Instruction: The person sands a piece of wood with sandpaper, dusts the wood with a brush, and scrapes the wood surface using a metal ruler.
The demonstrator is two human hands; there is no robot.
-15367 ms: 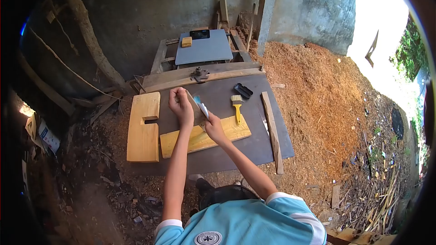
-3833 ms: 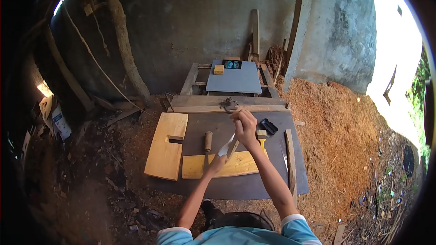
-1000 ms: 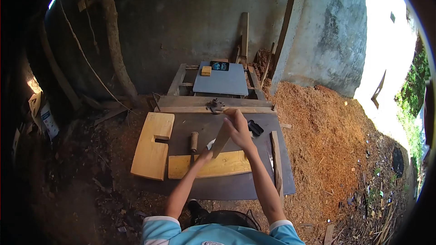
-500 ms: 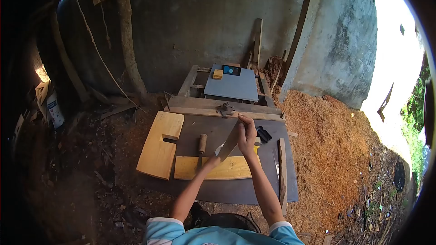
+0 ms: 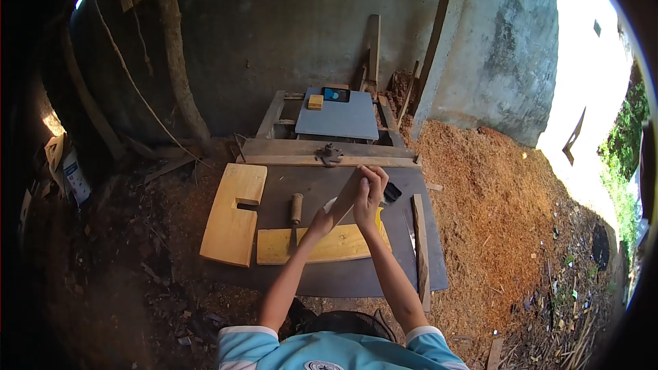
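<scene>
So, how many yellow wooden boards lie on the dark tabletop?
2: a broad notched yellow board at left, and a long narrow yellow plank right of it. Others may be hidden.

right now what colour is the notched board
The notched board is yellow, clearest in the head view.

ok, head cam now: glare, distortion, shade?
Head view throughout: glare burns out the upper right, beside the wall; lens distortion bows the near edge of the table, corners black out; left ground sits in deep shade; phone screen too small to read.
</scene>
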